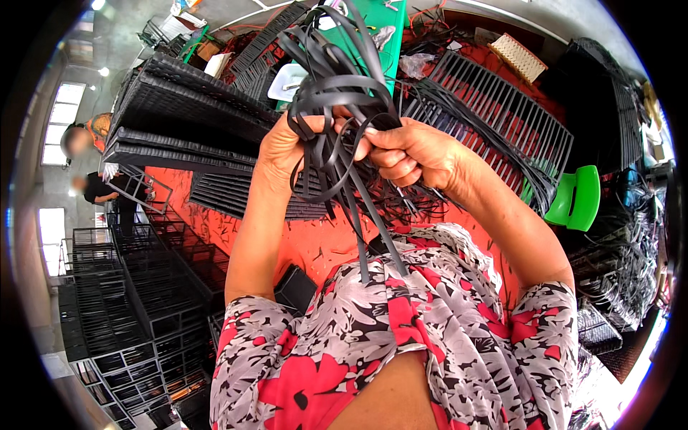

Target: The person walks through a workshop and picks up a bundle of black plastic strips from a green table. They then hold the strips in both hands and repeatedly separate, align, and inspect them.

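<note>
A looped bundle of flat black plastic strips point(344, 89) is held up in front of my chest. My left hand point(283, 150) is closed around the bundle's left side, its fingers partly hidden behind the loops. On the other side, my right hand point(412, 152) has its fingers curled in, with thumb and forefinger pinching the strips. Two strip ends hang below my hands toward my patterned top. Some loops rise above the hands and droop over at the top.
Black woven panels point(193, 107) stand stacked at the left. A slatted black frame point(494, 107) lies at the right, near a green plastic chair point(577, 197). Behind are a green table point(390, 43) and a white container point(285, 80). Strip scraps litter the red floor point(301, 244). Two people are at far left.
</note>
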